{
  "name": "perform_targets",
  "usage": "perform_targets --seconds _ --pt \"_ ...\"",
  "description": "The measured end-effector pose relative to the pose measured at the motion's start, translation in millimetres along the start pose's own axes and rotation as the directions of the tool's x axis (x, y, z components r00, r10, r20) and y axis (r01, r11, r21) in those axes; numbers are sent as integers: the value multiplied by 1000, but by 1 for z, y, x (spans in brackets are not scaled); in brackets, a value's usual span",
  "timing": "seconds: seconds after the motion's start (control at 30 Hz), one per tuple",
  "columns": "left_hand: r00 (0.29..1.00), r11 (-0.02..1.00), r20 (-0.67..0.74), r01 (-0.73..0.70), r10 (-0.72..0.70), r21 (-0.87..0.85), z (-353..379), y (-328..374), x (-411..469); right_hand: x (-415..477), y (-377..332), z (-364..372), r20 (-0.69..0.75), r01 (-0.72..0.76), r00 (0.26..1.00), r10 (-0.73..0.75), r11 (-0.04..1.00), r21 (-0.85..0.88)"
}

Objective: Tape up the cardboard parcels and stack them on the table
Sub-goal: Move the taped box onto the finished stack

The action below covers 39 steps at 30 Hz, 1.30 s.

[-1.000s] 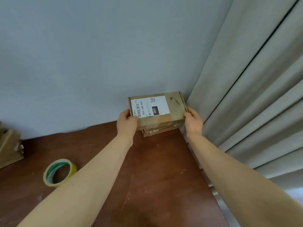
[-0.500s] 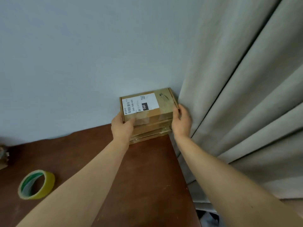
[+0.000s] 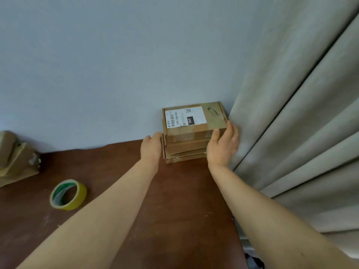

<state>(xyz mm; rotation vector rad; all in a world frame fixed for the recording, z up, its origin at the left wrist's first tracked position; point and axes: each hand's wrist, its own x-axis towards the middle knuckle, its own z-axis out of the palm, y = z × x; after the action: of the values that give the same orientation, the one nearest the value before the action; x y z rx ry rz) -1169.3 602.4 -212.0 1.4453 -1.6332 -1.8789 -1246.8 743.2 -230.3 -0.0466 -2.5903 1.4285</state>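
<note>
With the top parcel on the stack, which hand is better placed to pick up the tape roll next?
Probably the left. The left hand lies open beside the parcel stack, on the same side as the tape roll. The right hand touches the stack's other side, by the curtain.

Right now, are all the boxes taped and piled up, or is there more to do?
Nearly there, it seems. Done: the labelled parcel sits on the stack in the corner of the table. In hand: the left hand and right hand, fingers straight, are at the stack's sides, seemingly squaring it up. Left: more cardboard lies at the far left near the tape roll, so probably another parcel to tape.
</note>
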Motion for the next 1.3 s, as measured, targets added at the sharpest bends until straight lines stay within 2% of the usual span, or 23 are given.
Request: perform_targets --seconds 0.23,0.37,0.5,0.6,0.8,1.03,1.13,1.3 --pt "994 993 2 -114 114 13 -66 -1 -10 -74 -47 20 150 172 972 -181 983 71" --pt "983 983 8 -186 186 -5 -134 -8 -16 -131 -75 47 228 240 940 -252 967 80" --pt "977 978 -32 -210 210 -8 -241 -15 -9 -210 -119 96 331 187 917 -222 973 137" --pt "971 977 -118 -213 210 -15 -331 -24 4 -278 -155 141 458 145 863 -213 973 180" --pt "964 983 -256 -117 78 -143 -467 -50 19 -376 -210 202 631 87 750 -197 976 201" --pt "921 968 -389 -94 -5 -234 -536 -56 48 -392 -245 265 696 79 695 -181 981 176" --pt "880 976 -475 -79 -29 -205 -560 -55 56 -387 -260 297 716 100 666 -212 976 195" --pt "823 988 -567 -84 -5 -131 -594 -49 86 -374 -283 338 674 215 682 -286 958 189"
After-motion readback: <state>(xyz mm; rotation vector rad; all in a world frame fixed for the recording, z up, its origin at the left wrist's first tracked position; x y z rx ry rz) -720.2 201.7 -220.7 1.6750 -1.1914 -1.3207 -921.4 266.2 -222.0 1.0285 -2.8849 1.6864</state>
